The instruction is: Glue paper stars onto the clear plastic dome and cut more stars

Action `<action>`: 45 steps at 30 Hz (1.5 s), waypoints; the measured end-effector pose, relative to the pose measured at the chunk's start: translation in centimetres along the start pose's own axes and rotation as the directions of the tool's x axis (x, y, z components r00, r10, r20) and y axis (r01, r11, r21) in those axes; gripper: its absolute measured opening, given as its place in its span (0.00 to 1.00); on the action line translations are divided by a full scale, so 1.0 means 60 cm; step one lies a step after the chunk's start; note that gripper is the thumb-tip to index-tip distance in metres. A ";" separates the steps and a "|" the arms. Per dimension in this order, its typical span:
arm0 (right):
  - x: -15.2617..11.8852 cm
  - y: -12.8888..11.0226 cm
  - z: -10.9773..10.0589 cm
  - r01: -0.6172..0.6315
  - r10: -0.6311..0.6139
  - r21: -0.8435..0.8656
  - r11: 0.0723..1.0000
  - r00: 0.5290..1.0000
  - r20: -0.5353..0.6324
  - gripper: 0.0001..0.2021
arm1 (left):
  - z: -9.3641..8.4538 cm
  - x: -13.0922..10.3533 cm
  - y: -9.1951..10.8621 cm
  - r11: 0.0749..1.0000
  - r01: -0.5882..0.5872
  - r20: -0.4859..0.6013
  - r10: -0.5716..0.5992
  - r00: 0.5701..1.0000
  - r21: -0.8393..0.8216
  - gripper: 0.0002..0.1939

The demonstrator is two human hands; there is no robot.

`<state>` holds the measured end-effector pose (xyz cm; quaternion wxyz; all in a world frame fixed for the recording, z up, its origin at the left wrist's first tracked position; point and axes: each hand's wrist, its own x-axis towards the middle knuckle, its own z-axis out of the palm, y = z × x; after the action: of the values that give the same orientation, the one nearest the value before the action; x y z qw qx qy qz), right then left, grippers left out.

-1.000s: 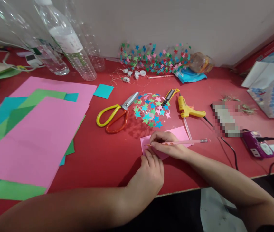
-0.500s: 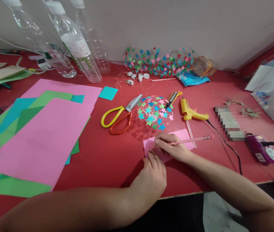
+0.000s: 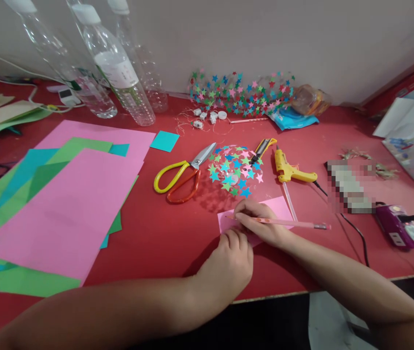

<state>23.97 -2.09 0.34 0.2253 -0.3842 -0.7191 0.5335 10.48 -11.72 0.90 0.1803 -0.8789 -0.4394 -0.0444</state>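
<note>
Both hands (image 3: 245, 238) rest on the pink paper (image 3: 281, 208).

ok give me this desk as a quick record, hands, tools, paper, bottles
right hand: holds pencil, tip at pink slip
left hand: fingers on pink slip's near edge
scissors: left of star dome, blades slightly apart
cutter: between dome and glue gun
paper stack: left side, pink sheet on top
bottles: upright, back left
</note>
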 end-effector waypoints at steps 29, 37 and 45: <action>-0.023 -0.006 -0.011 0.721 -0.893 -0.615 0.320 0.446 0.058 0.14 | 0.051 0.016 -0.073 0.817 0.189 0.216 -0.081 0.973 -0.545 0.14; -0.022 -0.008 -0.009 0.707 -0.857 -0.563 0.429 0.515 -0.008 0.10 | 0.059 0.002 -0.045 0.929 0.050 0.122 -0.005 0.992 -0.368 0.15; -0.019 -0.003 -0.014 0.399 -0.473 -0.344 0.850 0.866 -0.165 0.06 | -0.020 0.006 -0.002 0.999 -0.033 0.275 0.032 0.961 0.000 0.19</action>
<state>25.22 -2.49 0.89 0.3671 -0.3018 -0.8265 0.3018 10.71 -11.83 2.14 0.1200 -0.8832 -0.4460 0.0820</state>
